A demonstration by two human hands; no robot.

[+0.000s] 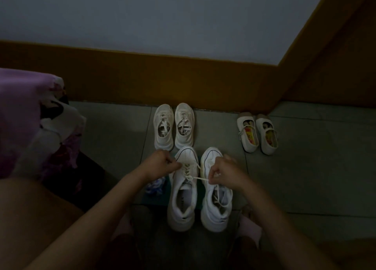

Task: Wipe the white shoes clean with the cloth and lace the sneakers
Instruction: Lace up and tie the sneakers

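Two white chunky sneakers stand side by side on the floor in front of me, toes pointing away. The left sneaker (184,190) has its lace (188,173) threaded through the eyelets. My left hand (160,164) pinches one lace end at the sneaker's left side. My right hand (222,173) pinches the other end, drawn taut across to the right, above the right sneaker (216,200). A blue-and-white crumpled cloth (155,186) lies on the floor just left of the left sneaker, partly under my left forearm.
A second pair of white lace-up sneakers (174,127) stands against the brown baseboard. A pair of white strap shoes (257,133) sits at the right. Purple flowered bedding (36,123) hangs at the left. The floor is grey tile (315,168). The light is dim.
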